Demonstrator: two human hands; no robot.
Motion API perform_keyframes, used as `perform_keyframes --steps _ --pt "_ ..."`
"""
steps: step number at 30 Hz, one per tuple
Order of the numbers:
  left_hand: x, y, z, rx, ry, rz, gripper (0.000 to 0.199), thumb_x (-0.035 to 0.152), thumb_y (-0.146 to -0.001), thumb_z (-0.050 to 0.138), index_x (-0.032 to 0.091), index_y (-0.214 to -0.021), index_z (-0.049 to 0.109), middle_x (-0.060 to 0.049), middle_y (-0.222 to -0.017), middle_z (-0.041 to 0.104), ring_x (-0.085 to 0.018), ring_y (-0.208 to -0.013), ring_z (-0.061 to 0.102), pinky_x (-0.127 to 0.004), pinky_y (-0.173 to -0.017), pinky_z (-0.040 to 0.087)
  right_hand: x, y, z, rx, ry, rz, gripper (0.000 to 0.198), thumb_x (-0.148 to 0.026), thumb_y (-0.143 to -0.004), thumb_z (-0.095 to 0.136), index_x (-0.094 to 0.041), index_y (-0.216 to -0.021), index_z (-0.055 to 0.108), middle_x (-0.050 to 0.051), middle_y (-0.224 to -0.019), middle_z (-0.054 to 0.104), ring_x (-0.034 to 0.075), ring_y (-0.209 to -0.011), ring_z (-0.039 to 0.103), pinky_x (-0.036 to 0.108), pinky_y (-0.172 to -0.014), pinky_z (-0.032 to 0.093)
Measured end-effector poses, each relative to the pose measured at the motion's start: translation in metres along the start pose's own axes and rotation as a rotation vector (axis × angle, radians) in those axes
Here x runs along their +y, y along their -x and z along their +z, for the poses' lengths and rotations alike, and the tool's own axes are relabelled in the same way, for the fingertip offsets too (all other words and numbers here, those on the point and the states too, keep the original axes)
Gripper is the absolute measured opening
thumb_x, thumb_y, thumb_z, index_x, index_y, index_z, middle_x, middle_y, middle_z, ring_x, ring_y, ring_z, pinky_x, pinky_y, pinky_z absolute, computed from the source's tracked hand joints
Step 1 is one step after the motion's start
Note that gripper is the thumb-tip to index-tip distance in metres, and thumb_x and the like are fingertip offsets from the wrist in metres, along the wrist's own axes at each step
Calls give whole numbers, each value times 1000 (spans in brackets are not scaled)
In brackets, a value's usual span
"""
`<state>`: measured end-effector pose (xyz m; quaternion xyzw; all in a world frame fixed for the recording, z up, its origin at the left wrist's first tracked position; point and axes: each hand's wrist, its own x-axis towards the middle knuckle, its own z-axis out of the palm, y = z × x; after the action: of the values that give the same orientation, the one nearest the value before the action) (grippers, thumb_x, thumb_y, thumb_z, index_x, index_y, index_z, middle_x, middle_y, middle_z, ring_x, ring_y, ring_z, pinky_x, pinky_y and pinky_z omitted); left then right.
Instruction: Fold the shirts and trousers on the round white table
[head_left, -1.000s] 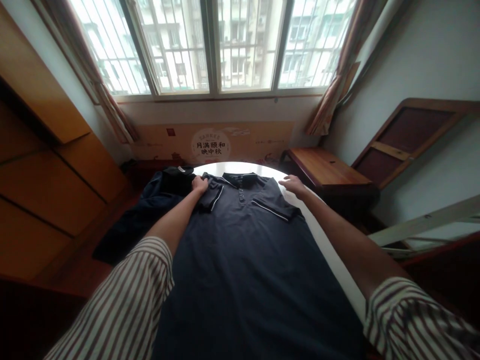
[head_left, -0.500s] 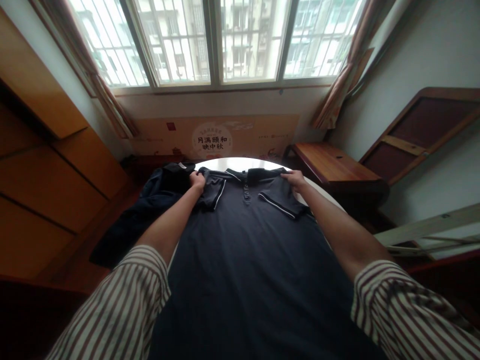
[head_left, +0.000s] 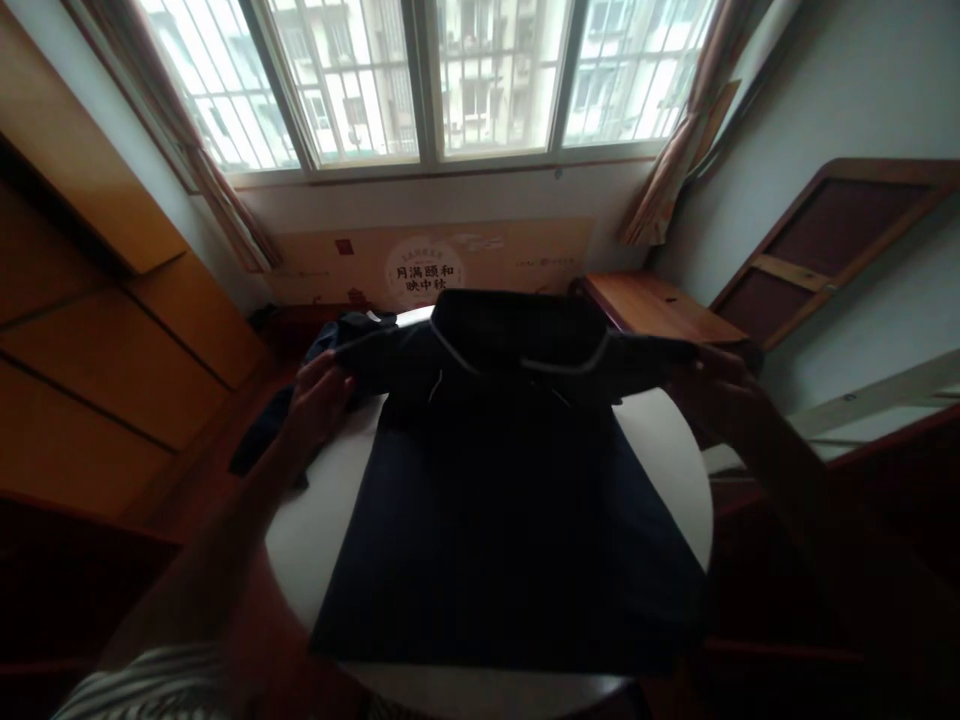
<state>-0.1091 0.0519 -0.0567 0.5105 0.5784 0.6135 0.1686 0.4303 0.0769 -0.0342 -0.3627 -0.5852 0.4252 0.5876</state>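
A dark navy polo shirt [head_left: 495, 500] with pale piping stretches between my two hands. Its collar and shoulders are lifted towards me, while the lower body lies over a round white table [head_left: 307, 540]. My left hand [head_left: 321, 398] is closed on the end of the left-side sleeve. On the other side, my right hand [head_left: 716, 385] grips the opposite sleeve end, its fingers dim and blurred. The shirt front is too dark to show the buttons.
A pile of dark clothes [head_left: 262, 435] sits beyond the table's left edge. Wooden cabinets [head_left: 90, 380] stand on the left. A wooden desk [head_left: 660, 310] is at the back right, under the barred window [head_left: 360, 80] wall.
Both hands have moved apart and nearer, from the shirt's shoulders to its sleeve ends. The shirt's top has risen off the table, its hem now shows, and the picture is darker.
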Motion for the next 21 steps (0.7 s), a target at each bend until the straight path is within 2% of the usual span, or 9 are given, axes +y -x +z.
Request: perform_keyframes --steps 1,3,5,8,11,14,16,19,21 --pt "-3 26 -24 -97 2 -24 33 59 -77 67 26 -79 73 -5 -73 69 -25 -78 70 -37 -67 59 -2 31 -11 -79 74 36 19 -39 -72 82 -29 -87 77 2 -64 70 16 -53 64 34 -69 59" --pt "-11 77 -62 -505 72 22 41 64 -77 65 24 -79 74 -7 -79 73 -27 -82 71 -40 -76 59 -1 89 -25 -335 204 124 27 -51 -77 75 -28 -92 80 12 -94 77 31 -91 73 48 -99 51" --pt "-17 119 -85 -904 71 151 34 49 -85 64 18 -91 76 -12 -91 76 -29 -94 71 -44 -91 55 3 134 -31 -552 284 211 30 -50 -85 66 -29 -102 79 14 -115 73 36 -120 62 55 -112 36" --pt "-14 150 -98 -1157 38 274 26 33 -92 57 16 -103 74 -14 -103 75 -30 -112 65 -47 -102 47 4 169 -33 -706 351 235 30 -45 -91 56 -32 -110 76 11 -124 69 34 -134 48 56 -116 28" --pt "-6 142 -94 -1161 65 282 34 39 -95 50 15 -94 74 -15 -100 74 -31 -110 65 -45 -96 51 2 166 -38 -604 327 180 36 -50 -93 50 -31 -106 77 10 -128 68 34 -134 49 53 -112 37" --pt "-5 115 -75 -892 -111 215 36 42 -93 49 16 -90 74 -12 -98 75 -27 -99 68 -41 -93 53 7 136 -38 -261 447 176 37 -54 -89 54 -25 -97 76 12 -117 72 32 -117 63 47 -105 46" --pt "-9 95 -52 -716 -259 126 38 48 -91 51 17 -98 73 -11 -103 74 -26 -101 68 -39 -94 53 20 108 -31 -122 602 216 44 -57 -82 62 -20 -104 73 15 -115 71 32 -111 65 45 -99 51" --pt "-16 69 -14 -666 -369 7 57 64 -82 54 16 -109 70 -13 -107 72 -28 -103 67 -39 -91 54 46 69 -13 -110 751 292 69 -66 -72 66 -13 -116 66 21 -119 66 34 -105 66 45 -88 57" --pt "-21 55 6 -665 -446 -7 67 72 -73 60 16 -108 70 -14 -106 71 -30 -101 67 -39 -89 54 61 49 -2 -126 841 291 76 -71 -66 67 -11 -114 67 24 -122 64 35 -105 65 47 -89 55"
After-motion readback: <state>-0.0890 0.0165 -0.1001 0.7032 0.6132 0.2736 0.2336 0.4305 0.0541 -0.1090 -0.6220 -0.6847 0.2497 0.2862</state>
